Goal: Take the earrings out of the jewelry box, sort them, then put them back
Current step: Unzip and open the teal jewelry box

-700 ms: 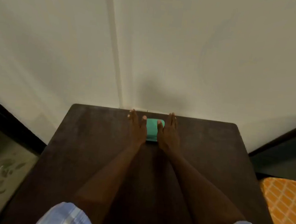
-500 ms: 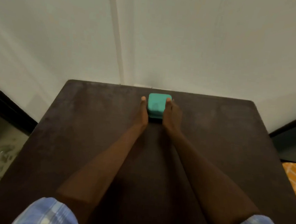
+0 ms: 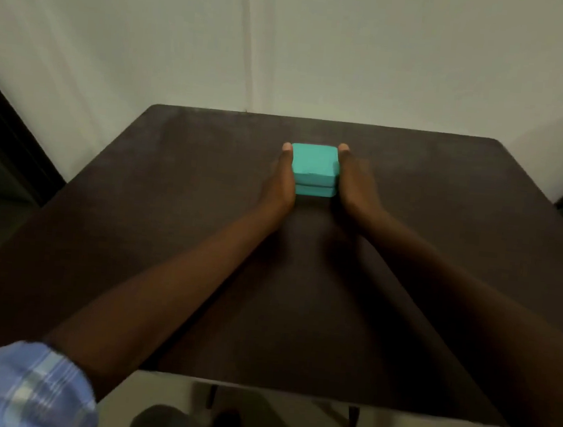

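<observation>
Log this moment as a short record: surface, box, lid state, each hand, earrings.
surface: dark table set against a pale wall
box: teal jewelry box standing on the table's far middle
lid state: closed, seam visible on the near face
left hand: left hand flat against the box's left side, fingers straight
right hand: right hand flat against the box's right side, fingers straight
earrings: none visible
</observation>
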